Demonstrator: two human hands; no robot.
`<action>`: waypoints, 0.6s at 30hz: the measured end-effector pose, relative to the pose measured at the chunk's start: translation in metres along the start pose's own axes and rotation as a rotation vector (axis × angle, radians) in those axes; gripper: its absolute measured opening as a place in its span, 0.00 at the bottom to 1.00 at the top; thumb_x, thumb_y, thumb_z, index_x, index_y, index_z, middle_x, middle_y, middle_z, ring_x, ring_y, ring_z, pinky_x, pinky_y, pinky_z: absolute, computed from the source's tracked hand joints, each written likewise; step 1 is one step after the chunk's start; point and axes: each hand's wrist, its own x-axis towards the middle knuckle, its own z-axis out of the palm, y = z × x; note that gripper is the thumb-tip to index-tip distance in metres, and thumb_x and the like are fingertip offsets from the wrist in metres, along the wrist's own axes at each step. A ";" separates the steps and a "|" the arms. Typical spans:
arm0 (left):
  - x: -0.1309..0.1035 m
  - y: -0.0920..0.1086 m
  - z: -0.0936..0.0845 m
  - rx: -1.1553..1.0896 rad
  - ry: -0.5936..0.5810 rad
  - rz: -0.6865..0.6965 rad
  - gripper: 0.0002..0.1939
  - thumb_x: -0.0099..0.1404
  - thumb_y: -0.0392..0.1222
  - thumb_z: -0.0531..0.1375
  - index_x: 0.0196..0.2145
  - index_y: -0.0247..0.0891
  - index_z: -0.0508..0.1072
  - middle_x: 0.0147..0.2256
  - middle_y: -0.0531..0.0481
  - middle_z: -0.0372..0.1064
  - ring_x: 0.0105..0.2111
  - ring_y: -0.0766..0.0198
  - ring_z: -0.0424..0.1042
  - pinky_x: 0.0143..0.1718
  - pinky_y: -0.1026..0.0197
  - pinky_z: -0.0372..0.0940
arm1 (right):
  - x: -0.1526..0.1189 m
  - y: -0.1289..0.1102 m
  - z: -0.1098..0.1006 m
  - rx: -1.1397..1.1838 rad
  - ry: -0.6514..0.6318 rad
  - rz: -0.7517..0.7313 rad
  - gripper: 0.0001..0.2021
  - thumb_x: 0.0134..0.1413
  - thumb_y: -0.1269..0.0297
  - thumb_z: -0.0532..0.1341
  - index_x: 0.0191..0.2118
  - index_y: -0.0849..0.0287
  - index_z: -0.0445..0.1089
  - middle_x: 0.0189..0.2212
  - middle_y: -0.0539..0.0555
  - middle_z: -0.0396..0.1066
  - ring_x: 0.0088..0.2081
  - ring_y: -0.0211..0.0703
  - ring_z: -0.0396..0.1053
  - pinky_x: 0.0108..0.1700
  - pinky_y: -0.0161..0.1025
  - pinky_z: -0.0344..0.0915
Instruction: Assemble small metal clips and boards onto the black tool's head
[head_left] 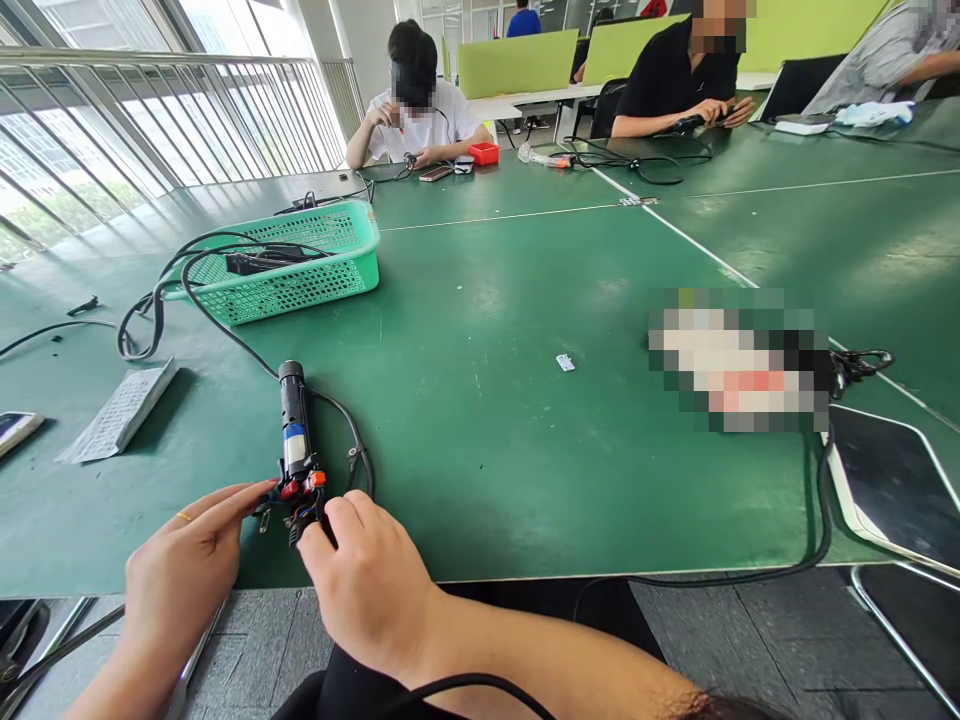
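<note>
A black cylindrical device (pixel 294 420) with a blue and white band lies on the table in front of me, its ribbed end pointing away. Its near end is open, showing red and orange parts (pixel 316 480) and thin wires (pixel 301 512). My left hand (pixel 196 545) is closed at the left of this near end, fingertips against it. From the right, my right hand (pixel 367 570) pinches the lower wired part; the exact contact is hidden behind its fingers. A black cord (pixel 365 455) curves beside the device.
A green basket (pixel 300 290) with cables stands at the back left. Folded paper (pixel 124 410) lies left, and a small white label (pixel 565 363) near the middle. At right are a blurred item (pixel 739 365) and a white-framed tablet (pixel 892 480). Two people sit across, another far right.
</note>
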 end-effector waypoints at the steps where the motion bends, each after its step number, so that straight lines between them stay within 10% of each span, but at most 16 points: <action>1: 0.000 -0.002 0.000 0.011 0.009 0.031 0.18 0.59 0.40 0.50 0.35 0.55 0.79 0.39 0.61 0.77 0.37 0.62 0.75 0.33 0.64 0.63 | 0.000 0.000 0.000 0.002 -0.001 0.002 0.04 0.58 0.73 0.54 0.33 0.61 0.64 0.31 0.53 0.61 0.34 0.41 0.60 0.32 0.38 0.61; 12: -0.005 -0.014 0.005 0.122 0.241 0.230 0.15 0.63 0.39 0.52 0.36 0.51 0.79 0.37 0.60 0.78 0.32 0.68 0.75 0.25 0.69 0.60 | -0.002 0.002 0.001 0.005 -0.007 0.018 0.03 0.58 0.72 0.55 0.34 0.60 0.64 0.31 0.53 0.61 0.34 0.41 0.60 0.31 0.37 0.60; 18: -0.005 -0.009 -0.003 0.076 0.194 -0.031 0.13 0.63 0.48 0.54 0.39 0.53 0.78 0.36 0.59 0.78 0.36 0.62 0.75 0.31 0.65 0.63 | -0.002 0.001 0.002 -0.001 -0.022 0.028 0.03 0.58 0.71 0.55 0.33 0.59 0.64 0.31 0.53 0.62 0.35 0.41 0.60 0.31 0.37 0.59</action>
